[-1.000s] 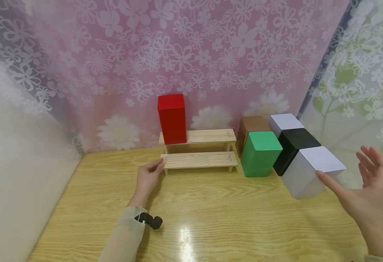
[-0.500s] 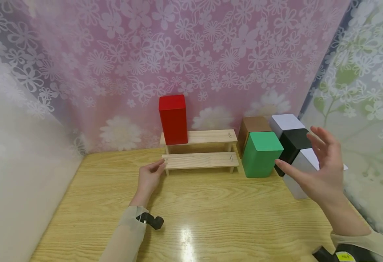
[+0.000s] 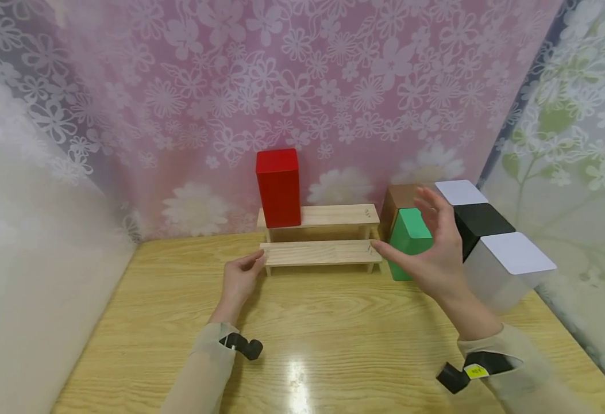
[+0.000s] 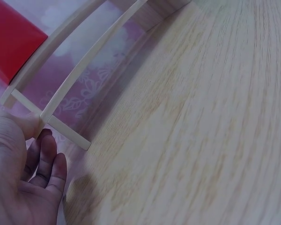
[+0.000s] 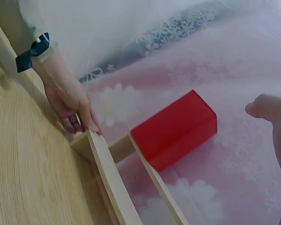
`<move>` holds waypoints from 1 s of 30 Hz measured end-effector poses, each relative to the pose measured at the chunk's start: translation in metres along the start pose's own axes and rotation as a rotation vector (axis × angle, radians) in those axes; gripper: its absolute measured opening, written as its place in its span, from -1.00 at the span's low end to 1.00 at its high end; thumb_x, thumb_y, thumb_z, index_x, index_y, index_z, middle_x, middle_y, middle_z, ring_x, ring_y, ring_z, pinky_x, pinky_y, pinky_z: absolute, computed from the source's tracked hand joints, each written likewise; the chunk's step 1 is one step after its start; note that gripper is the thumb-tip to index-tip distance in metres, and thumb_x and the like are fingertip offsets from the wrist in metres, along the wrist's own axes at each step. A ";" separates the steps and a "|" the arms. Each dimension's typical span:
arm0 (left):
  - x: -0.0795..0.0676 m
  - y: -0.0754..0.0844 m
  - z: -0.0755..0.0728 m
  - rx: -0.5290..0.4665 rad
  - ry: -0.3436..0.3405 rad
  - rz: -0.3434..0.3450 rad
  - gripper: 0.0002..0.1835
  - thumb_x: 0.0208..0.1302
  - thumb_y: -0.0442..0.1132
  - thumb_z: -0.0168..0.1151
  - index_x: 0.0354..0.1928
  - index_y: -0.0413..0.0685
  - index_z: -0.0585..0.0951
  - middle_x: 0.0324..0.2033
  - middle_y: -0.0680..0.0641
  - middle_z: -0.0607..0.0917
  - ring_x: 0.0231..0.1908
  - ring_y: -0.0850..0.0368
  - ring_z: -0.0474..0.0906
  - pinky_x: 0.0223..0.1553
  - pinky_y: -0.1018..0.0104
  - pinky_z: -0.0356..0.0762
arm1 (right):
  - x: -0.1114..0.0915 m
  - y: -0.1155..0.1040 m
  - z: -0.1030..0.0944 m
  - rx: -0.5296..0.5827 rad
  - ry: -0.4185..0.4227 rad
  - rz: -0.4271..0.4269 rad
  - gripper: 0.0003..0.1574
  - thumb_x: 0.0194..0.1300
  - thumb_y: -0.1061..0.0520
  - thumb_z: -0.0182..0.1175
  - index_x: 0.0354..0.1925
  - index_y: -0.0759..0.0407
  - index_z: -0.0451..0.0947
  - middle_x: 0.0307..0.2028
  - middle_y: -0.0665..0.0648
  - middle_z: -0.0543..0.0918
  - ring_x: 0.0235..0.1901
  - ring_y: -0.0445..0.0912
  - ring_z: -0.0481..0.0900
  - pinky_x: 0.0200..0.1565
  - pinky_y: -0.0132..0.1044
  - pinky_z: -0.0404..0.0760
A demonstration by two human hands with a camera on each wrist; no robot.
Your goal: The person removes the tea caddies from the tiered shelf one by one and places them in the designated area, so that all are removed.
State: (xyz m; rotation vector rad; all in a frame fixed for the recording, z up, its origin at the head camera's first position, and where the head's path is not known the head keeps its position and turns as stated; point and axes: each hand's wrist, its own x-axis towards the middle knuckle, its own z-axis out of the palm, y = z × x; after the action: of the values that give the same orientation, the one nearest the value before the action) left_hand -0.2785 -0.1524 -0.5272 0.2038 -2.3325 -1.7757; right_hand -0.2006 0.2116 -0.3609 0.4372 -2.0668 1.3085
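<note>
A two-step wooden stand (image 3: 318, 253) rests on the table, and a tall red box (image 3: 280, 195) stands upright on the left of its upper step. My left hand (image 3: 239, 283) holds the left end of the lower step; the left wrist view shows the thumb over the board (image 4: 84, 63) and curled fingers (image 4: 47, 152) beneath. Raised near the stand's right end is my right hand (image 3: 439, 259), thumb and fingers spread with nothing between them. It hides part of a green box (image 3: 413, 224) and a brown box (image 3: 403, 196) behind.
Right of the green box, a white box (image 3: 461, 192), a black box (image 3: 484, 220) and another white box (image 3: 516, 253) stand in a slanted row. A pink flowered curtain (image 3: 199, 138) hangs behind the table (image 3: 333, 333). Pale sheets flank both sides.
My right hand has moved left from beyond the front white box, past the black one, to the stand's right end. The left hand stays at the stand; the boxes have not moved.
</note>
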 end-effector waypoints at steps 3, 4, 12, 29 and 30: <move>0.000 0.000 0.001 -0.013 0.000 0.002 -0.71 0.44 -0.15 0.45 0.13 -0.02 0.81 0.09 -0.09 0.78 0.22 -0.03 0.62 0.14 0.09 0.59 | 0.003 -0.016 0.015 0.033 0.001 -0.023 0.33 -0.16 0.48 0.65 0.52 0.38 0.22 0.40 0.29 0.42 0.39 0.20 0.40 0.47 -0.04 0.31; 0.001 0.000 0.002 -0.015 -0.001 -0.001 -0.71 0.44 -0.14 0.45 0.13 -0.01 0.81 0.10 -0.08 0.78 0.22 -0.03 0.62 0.16 0.08 0.58 | 0.004 -0.019 0.020 0.039 0.003 -0.025 0.29 -0.15 0.48 0.64 0.50 0.43 0.23 0.39 0.32 0.43 0.38 0.23 0.41 0.46 0.00 0.32; 0.003 -0.003 0.003 -0.018 0.012 -0.001 -0.71 0.43 -0.13 0.45 0.12 -0.01 0.82 0.09 -0.06 0.78 0.21 0.00 0.62 0.08 0.20 0.61 | 0.010 0.016 0.065 0.114 -0.007 0.010 0.33 -0.13 0.29 0.74 0.53 0.23 0.25 0.45 0.13 0.40 0.42 0.03 0.40 0.43 0.04 0.34; 0.001 -0.002 0.001 -0.013 0.007 0.013 -0.72 0.43 -0.14 0.45 0.12 0.00 0.82 0.09 -0.07 0.79 0.20 -0.03 0.63 0.08 0.15 0.62 | 0.033 0.023 0.147 0.059 -0.019 0.145 0.29 0.00 -0.12 0.71 0.52 0.13 0.23 0.44 0.07 0.39 0.39 0.07 0.38 0.31 0.07 0.46; 0.001 -0.003 0.000 -0.015 0.006 0.012 -0.72 0.43 -0.14 0.45 0.12 0.00 0.82 0.09 -0.06 0.79 0.21 -0.02 0.63 0.08 0.16 0.62 | 0.034 0.022 0.151 0.056 -0.022 0.151 0.29 0.01 -0.13 0.70 0.52 0.12 0.22 0.45 0.07 0.39 0.40 0.09 0.37 0.30 0.08 0.47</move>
State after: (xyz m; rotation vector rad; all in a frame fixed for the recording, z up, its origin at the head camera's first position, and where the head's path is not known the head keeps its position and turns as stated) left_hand -0.2795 -0.1529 -0.5297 0.1927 -2.3110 -1.7834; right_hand -0.2908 0.0885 -0.3976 0.3259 -2.1207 1.4581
